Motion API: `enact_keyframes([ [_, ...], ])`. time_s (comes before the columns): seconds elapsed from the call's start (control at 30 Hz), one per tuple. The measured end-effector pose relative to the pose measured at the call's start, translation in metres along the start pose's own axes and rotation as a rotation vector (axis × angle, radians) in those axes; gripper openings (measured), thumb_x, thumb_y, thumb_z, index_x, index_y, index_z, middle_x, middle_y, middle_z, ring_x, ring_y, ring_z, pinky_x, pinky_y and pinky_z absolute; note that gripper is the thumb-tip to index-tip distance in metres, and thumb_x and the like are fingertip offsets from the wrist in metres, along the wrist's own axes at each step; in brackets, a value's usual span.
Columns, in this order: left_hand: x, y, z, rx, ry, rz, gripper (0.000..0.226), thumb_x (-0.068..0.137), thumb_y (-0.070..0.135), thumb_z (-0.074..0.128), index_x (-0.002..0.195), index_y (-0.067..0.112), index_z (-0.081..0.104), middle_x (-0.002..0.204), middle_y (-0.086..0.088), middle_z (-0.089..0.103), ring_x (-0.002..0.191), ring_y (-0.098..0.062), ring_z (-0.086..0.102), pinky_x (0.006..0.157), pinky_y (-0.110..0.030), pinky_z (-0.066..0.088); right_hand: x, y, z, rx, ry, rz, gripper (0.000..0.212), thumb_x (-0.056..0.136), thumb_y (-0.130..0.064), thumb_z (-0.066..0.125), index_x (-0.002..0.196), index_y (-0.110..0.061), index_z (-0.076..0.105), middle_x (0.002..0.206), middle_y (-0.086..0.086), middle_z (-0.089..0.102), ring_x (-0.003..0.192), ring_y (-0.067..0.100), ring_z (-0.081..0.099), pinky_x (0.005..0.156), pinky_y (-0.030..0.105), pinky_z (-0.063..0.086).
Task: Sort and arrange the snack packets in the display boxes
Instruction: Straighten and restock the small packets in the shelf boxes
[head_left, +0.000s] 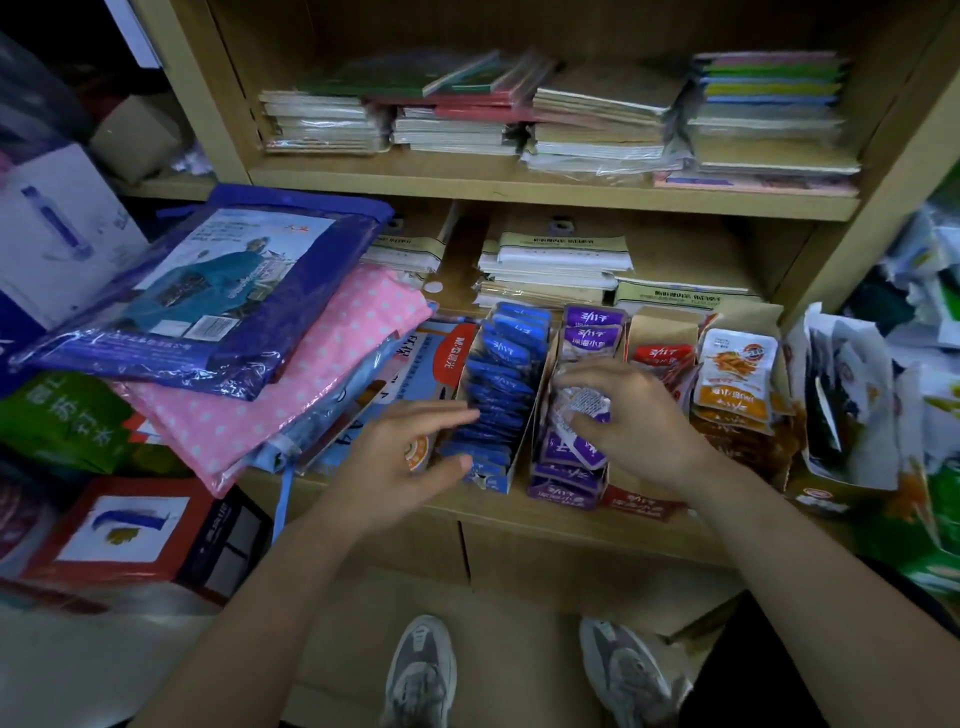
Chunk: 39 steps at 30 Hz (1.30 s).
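Right hand (641, 421) gripping a purple packet (579, 402), left hand (408, 460) loose-fingered beside the blue packets (501, 382)

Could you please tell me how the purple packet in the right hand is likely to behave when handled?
The purple packet is probably light, since the right hand holds it with curled fingertips alone. Its glossy film catches the light, so it may be slippery. It looks crumpled rather than flat, so it is likely floppy, not stiff.

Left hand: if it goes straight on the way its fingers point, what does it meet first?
Probably the blue packets, close ahead of the left hand; depth is unclear.
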<state>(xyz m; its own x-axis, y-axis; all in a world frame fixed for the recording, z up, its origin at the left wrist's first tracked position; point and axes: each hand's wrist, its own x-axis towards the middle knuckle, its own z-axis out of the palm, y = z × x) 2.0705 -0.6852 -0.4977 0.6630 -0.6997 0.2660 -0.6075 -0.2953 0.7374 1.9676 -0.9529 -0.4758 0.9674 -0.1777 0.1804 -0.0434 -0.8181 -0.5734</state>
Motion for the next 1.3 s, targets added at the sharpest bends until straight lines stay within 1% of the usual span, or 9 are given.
enact_keyframes([
  [0.23, -0.003, -0.012, 0.021, 0.231, 0.148, 0.268, 0.016, 0.082, 0.014, 0.081, 0.097, 0.018, 0.082, 0.103, 0.004, 0.078, 0.098, -0.011, 0.073, 0.084, -0.040, 0.061, -0.010, 0.016, -0.014, -0.116, -0.178, 0.105, 0.054, 0.089, -0.015, 0.075, 0.138, -0.025, 0.058, 0.146, -0.001, 0.050, 0.141, 0.020, 0.039, 0.109, 0.045, 0.046],
  [0.37, -0.001, -0.018, 0.024, 0.286, 0.166, 0.293, 0.007, 0.080, 0.014, 0.082, 0.087, 0.016, 0.082, 0.090, 0.006, 0.079, 0.084, -0.010, 0.074, 0.072, -0.038, 0.062, -0.018, 0.016, -0.022, -0.134, -0.169, 0.037, 0.056, 0.089, -0.007, 0.074, 0.139, -0.026, 0.057, 0.144, -0.002, 0.051, 0.137, 0.014, 0.039, 0.096, 0.028, 0.053],
  [0.5, 0.000, -0.014, 0.021, 0.380, 0.170, 0.219, 0.012, 0.076, 0.022, 0.087, 0.083, 0.027, 0.078, 0.086, 0.013, 0.076, 0.080, -0.007, 0.072, 0.063, -0.035, 0.059, -0.022, 0.014, -0.023, -0.266, -0.227, 0.009, 0.062, 0.087, -0.011, 0.076, 0.142, -0.029, 0.054, 0.151, -0.006, 0.042, 0.141, 0.016, 0.032, 0.110, 0.037, 0.044],
  [0.6, 0.003, 0.002, 0.017, 0.379, 0.117, 0.204, 0.023, 0.075, 0.044, 0.078, 0.094, 0.030, 0.078, 0.088, 0.018, 0.073, 0.083, -0.003, 0.067, 0.069, -0.029, 0.056, -0.019, 0.014, -0.018, -0.298, -0.242, -0.070, 0.059, 0.090, -0.008, 0.073, 0.143, -0.027, 0.055, 0.157, -0.005, 0.038, 0.146, 0.016, 0.032, 0.111, 0.032, 0.042],
  [0.73, 0.018, 0.021, 0.024, 0.266, 0.046, 0.154, 0.046, 0.081, 0.060, 0.061, 0.115, 0.031, 0.075, 0.098, 0.018, 0.071, 0.093, -0.003, 0.061, 0.077, -0.030, 0.051, -0.015, 0.017, -0.027, -0.383, -0.220, -0.212, 0.038, 0.092, -0.013, 0.071, 0.129, -0.018, 0.067, 0.141, 0.001, 0.060, 0.132, 0.014, 0.053, 0.103, 0.020, 0.039],
  [0.87, 0.043, 0.031, 0.037, 0.258, 0.005, 0.200, 0.035, 0.087, 0.052, 0.065, 0.110, 0.029, 0.076, 0.100, 0.017, 0.073, 0.098, -0.006, 0.060, 0.082, -0.037, 0.054, -0.023, 0.023, -0.039, -0.242, 0.186, -0.243, 0.020, 0.087, -0.004, 0.075, 0.105, -0.011, 0.078, 0.101, 0.006, 0.077, 0.094, 0.020, 0.073, 0.083, 0.038, 0.062],
  [1.03, 0.086, 0.041, 0.044, 0.335, -0.054, 0.154, 0.047, 0.082, 0.052, 0.077, 0.124, 0.032, 0.070, 0.117, 0.013, 0.069, 0.109, -0.005, 0.050, 0.094, -0.041, 0.048, -0.004, 0.013, -0.044, -0.174, 0.559, -0.061, 0.009, 0.087, -0.005, 0.074, 0.092, -0.010, 0.080, 0.085, 0.002, 0.077, 0.073, 0.016, 0.072, 0.067, 0.037, 0.061],
  [1.17, 0.107, 0.042, 0.051, 0.600, -0.357, 0.139, 0.093, 0.067, 0.081, 0.069, 0.146, 0.038, 0.048, 0.142, 0.019, 0.051, 0.122, -0.009, 0.032, 0.101, -0.038, 0.028, 0.022, 0.012, -0.042, -0.250, 0.524, -0.086, 0.007, 0.084, -0.003, 0.076, 0.083, -0.009, 0.079, 0.079, 0.004, 0.076, 0.068, 0.019, 0.070, 0.067, 0.032, 0.059],
  [1.3, 0.111, 0.034, 0.061, 0.735, -0.455, 0.172, 0.103, 0.065, 0.091, 0.057, 0.152, 0.040, 0.036, 0.153, 0.026, 0.036, 0.123, -0.011, 0.024, 0.097, -0.038, 0.017, 0.042, 0.030, -0.028, -0.247, 0.289, -0.044, 0.008, 0.087, -0.008, 0.074, 0.085, -0.013, 0.081, 0.081, 0.003, 0.076, 0.074, 0.017, 0.068, 0.074, 0.037, 0.059],
])
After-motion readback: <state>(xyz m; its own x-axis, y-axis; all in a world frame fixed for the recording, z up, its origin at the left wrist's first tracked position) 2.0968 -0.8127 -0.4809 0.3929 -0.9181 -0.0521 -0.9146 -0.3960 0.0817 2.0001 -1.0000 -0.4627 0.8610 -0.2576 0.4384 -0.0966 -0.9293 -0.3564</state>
